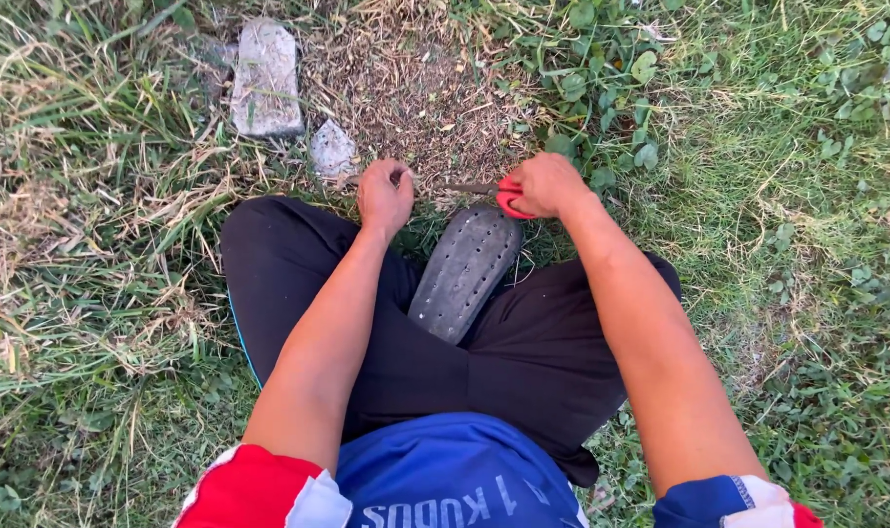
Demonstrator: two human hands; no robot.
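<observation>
My right hand [545, 184] grips red-handled scissors [508, 196], their blades pointing left just above the ground. My left hand [384, 194] is closed on a tuft of dry grass [411, 176] close to the blade tips. Both hands reach forward over my crossed legs in black trousers [523, 352]. A dark grey perforated shoe sole [464, 269] lies between my knees, just below the hands.
Two pale flat stones lie ahead on the left, a large one [266, 78] and a small one [332, 149]. A patch of dry brown stubble [415, 88] lies beyond the hands. Green grass and leafy weeds [601, 68] surround me.
</observation>
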